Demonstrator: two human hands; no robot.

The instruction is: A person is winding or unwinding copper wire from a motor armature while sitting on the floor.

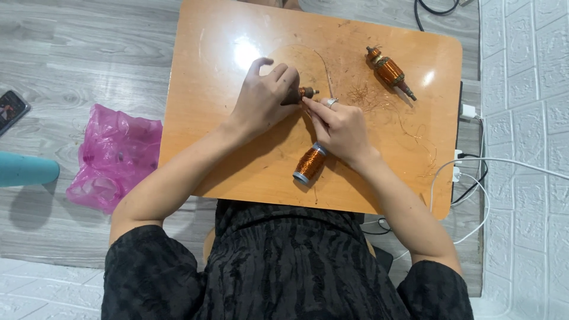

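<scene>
1. Small copper-wound motor armature [303, 93]: held above the middle of the orange wooden counter [207, 118], clamped in the left hand [264, 98].
2. Right hand [341, 127]: fingertips pinched at the armature's shaft end.
3. Copper wire spool [309, 163]: lying just beside the right wrist.
4. Second, larger armature [390, 71]: well apart, far right.

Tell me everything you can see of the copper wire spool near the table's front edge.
The copper wire spool is a small cylinder wound with shiny orange-copper wire, with pale grey end flanges. It lies on its side, angled, on the orange wooden table, just below the right hand. Whether they touch is unclear.
</scene>
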